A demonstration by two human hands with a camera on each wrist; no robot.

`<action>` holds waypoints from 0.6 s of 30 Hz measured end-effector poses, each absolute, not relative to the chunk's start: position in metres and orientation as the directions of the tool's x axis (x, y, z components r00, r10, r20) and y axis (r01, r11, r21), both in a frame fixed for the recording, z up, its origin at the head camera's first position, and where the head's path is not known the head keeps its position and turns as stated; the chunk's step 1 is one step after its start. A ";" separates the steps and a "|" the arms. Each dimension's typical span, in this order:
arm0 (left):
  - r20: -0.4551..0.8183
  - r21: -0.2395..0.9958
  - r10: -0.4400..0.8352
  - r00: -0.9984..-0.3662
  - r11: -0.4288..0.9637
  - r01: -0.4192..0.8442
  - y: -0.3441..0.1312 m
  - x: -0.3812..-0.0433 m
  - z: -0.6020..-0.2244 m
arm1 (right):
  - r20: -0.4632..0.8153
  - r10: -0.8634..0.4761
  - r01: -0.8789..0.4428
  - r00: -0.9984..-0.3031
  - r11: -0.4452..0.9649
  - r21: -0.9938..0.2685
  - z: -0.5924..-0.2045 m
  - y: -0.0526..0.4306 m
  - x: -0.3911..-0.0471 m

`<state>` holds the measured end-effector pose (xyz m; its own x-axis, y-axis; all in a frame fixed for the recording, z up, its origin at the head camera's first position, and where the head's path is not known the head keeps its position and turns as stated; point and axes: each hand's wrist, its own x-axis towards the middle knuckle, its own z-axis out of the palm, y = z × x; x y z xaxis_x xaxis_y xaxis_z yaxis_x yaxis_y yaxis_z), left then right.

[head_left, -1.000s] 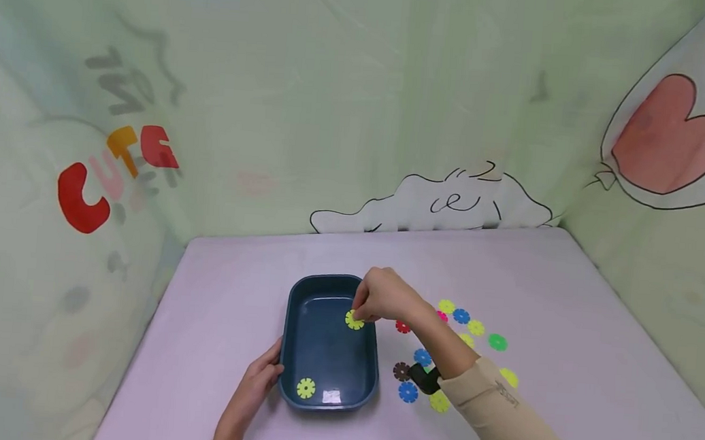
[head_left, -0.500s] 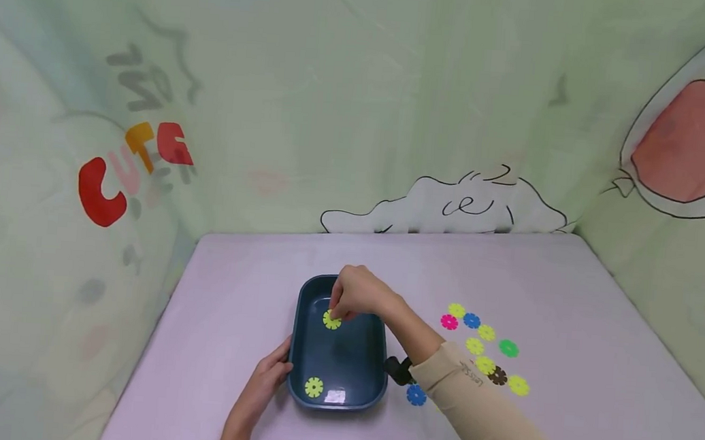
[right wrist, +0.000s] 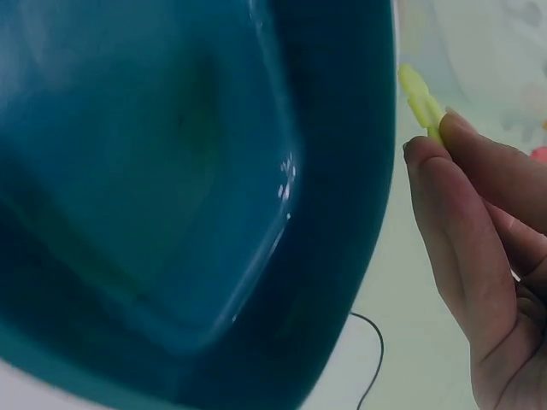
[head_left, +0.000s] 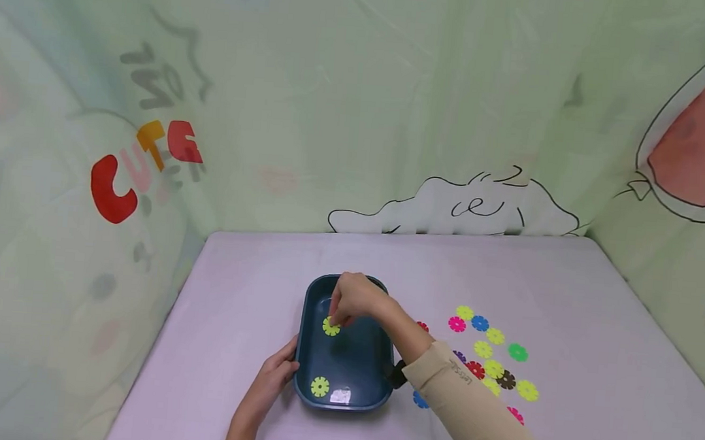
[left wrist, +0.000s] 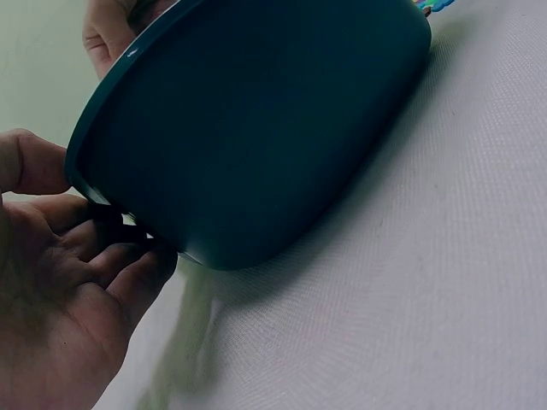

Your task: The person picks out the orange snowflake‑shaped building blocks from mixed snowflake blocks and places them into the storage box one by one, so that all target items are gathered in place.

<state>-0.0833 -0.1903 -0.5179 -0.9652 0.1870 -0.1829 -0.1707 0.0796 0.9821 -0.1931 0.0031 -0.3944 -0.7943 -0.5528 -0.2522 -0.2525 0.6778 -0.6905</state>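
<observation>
A dark blue rectangular tray (head_left: 358,357) stands on the table. My left hand (head_left: 270,381) grips its left rim; in the left wrist view the left hand (left wrist: 81,265) has its thumb at the rim and its fingers against the outer wall. Over the far part of the tray, my right hand (head_left: 356,298) pinches a yellow notched snowflake disc (head_left: 331,327). The right wrist view has this yellow disc (right wrist: 420,98) edge-on between thumb and fingertips, above the rim. Another yellow disc (head_left: 319,387) lies in the tray's near left corner.
Right of the tray lie several loose discs, among them a green disc (head_left: 518,352), a brown disc (head_left: 506,379) and a pink disc (head_left: 457,324). The right sleeve (head_left: 468,405) covers part of that area. A printed cloth (head_left: 311,108) hangs behind the table.
My right hand has moved left with the yellow disc, from the tray's right rim to over its inside, then slightly lower. My left hand keeps its hold on the rim. The view has shifted slightly.
</observation>
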 end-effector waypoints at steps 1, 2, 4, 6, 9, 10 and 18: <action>-0.183 0.982 0.187 -0.965 0.080 -0.171 -0.190 -0.083 -0.518 | -0.254 -0.557 -0.250 -0.791 0.673 -0.697 -0.396 0.001 -0.194; -0.183 0.982 0.188 -0.965 0.080 -0.170 -0.190 -0.083 -0.517 | -0.258 -0.558 -0.245 -0.789 0.670 -0.700 -0.397 -0.001 -0.194; -0.182 0.982 0.190 -0.965 0.082 -0.169 -0.190 -0.083 -0.517 | -0.270 -0.559 -0.232 -0.784 0.667 -0.708 -0.400 -0.004 -0.195; -0.181 0.982 0.193 -0.964 0.085 -0.167 -0.191 -0.084 -0.518 | -0.278 -0.557 -0.218 -0.782 0.663 -0.716 -0.403 -0.006 -0.196; -0.178 0.983 0.197 -0.964 0.088 -0.163 -0.191 -0.083 -0.519 | -0.288 -0.559 -0.207 -0.777 0.660 -0.722 -0.408 -0.009 -0.197; -0.168 0.984 0.202 -0.965 0.092 -0.152 -0.191 -0.083 -0.519 | -0.292 -0.561 -0.205 -0.775 0.660 -0.723 -0.409 -0.010 -0.197; -0.163 0.986 0.205 -0.965 0.073 -0.151 -0.192 -0.081 -0.517 | -0.354 -0.565 -0.166 -0.745 0.671 -0.722 -0.419 -0.016 -0.200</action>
<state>-0.0814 -0.1924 -0.5172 -0.9651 0.2049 -0.1630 -0.1509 0.0734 0.9858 -0.2001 -0.0163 -0.4189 -0.7454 -0.5651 -0.3537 -0.1664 0.6714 -0.7222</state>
